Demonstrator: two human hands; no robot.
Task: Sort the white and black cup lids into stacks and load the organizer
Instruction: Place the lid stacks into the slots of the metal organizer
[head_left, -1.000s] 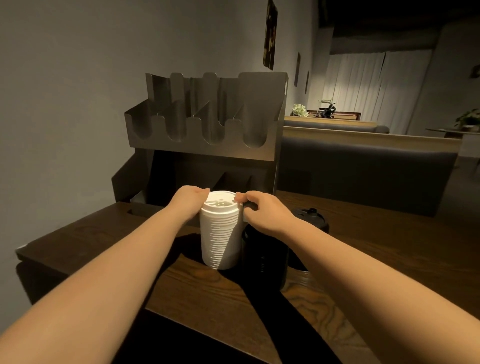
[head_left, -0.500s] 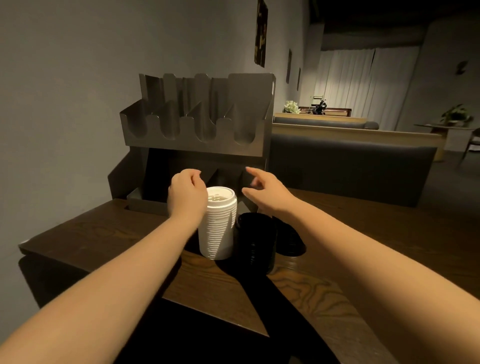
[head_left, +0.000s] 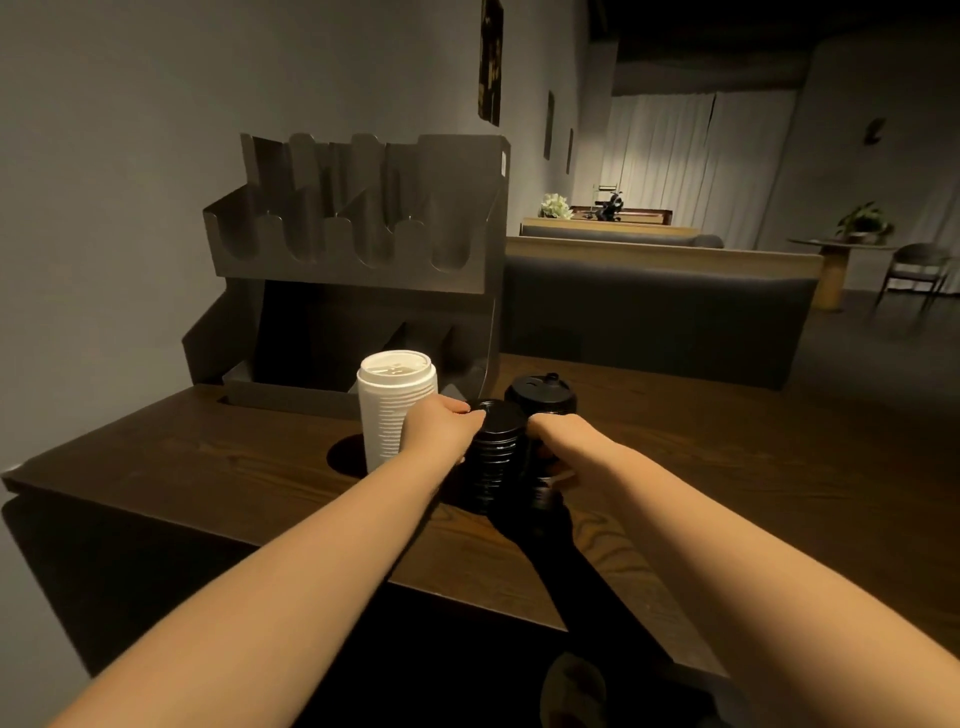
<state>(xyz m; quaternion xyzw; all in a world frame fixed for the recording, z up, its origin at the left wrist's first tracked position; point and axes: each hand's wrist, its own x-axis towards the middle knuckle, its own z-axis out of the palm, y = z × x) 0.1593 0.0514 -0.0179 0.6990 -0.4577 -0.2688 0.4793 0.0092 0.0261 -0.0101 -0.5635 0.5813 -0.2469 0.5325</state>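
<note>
Between both hands stands the black stack (head_left: 496, 457), with the left hand (head_left: 441, 434) wrapped on its left side, fingertips curled over the top rim, and the right hand (head_left: 558, 444) pressed against its right side; whether the right fingers close round it I cannot tell, since they are in shadow. Just left of the left fingers the white stack (head_left: 395, 410) stands upright on the table (head_left: 208, 467). Beyond the right fingers sits a black lid (head_left: 540, 395), apart. Behind the fingers the organizer (head_left: 358, 270) looks unloaded. Sorting seems nearly finished; loading is next, I judge, calling for a level two-handed lift so the stack stays together.
</note>
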